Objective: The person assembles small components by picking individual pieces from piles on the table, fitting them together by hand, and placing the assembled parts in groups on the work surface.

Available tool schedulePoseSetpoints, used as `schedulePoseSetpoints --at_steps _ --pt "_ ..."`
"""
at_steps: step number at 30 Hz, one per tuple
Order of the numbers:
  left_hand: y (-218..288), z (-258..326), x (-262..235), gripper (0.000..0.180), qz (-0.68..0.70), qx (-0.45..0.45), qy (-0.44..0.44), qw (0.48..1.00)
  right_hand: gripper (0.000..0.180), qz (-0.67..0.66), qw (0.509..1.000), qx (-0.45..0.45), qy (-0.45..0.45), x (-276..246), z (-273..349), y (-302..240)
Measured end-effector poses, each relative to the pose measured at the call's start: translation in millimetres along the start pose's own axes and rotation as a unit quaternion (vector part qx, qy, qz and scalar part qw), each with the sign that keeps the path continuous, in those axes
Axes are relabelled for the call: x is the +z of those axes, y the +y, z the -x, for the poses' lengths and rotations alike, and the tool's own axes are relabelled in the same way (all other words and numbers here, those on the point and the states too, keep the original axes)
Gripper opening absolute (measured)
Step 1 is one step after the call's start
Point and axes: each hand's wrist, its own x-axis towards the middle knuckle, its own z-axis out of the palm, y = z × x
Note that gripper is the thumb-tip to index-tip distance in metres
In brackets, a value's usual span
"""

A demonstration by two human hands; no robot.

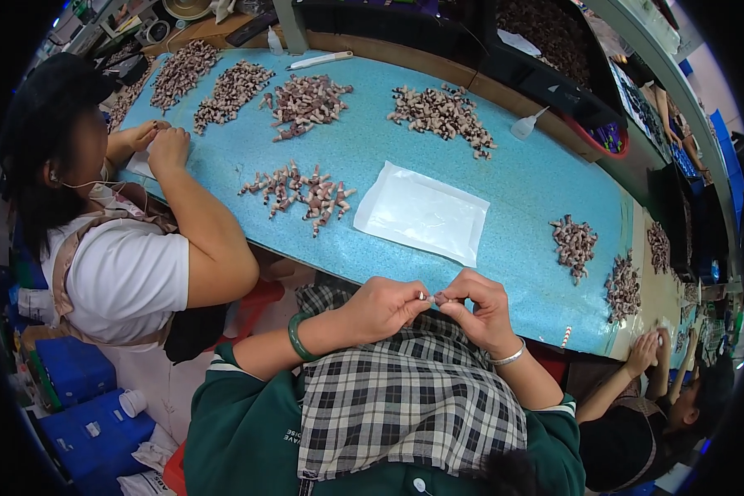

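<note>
Just past the table's near edge, my left hand (384, 309) and my right hand (479, 309) meet fingertip to fingertip. Both are closed in a pinch on a small pale and dark brown piece (432, 298), mostly hidden by the fingers; whether it is one part or two I cannot tell. Beyond them a flat white plastic pouch (426, 213) lies on the blue tabletop (339, 264). To its left is a loose spread of small brown and cream figure pieces (299, 192). Farther back sits a pile of small pale and dark brown parts (443, 113).
More piles of pieces lie behind (309, 101) and to the right (574, 244). A small squeeze bottle (527, 124) stands near the back ledge, beside a black bin (546, 78). Co-workers sit at my left (116, 273) and right (636, 438). A white pen-like tool (320, 60) lies at the back.
</note>
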Motion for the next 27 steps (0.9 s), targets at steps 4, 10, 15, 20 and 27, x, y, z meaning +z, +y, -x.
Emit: schedulePoseSetpoints --at_steps 4,10,15,20,27 --pt "2 2 3 0.022 -0.063 0.056 0.007 0.996 0.009 0.011 1.000 0.001 -0.021 2 10 4" --pt "10 1 1 0.025 -0.097 0.054 -0.072 0.991 0.012 0.050 0.996 -0.073 -0.016 6 23 7" --pt "8 5 6 0.025 -0.099 0.018 -0.125 0.987 0.014 0.075 0.994 -0.080 -0.022 8 31 6" --pt "4 7 12 0.026 -0.103 0.010 -0.137 0.985 0.011 0.052 0.996 -0.065 -0.013 13 38 11" --pt "6 5 13 0.028 -0.105 -0.010 -0.150 0.983 0.013 0.047 0.997 -0.052 -0.018 10 41 15"
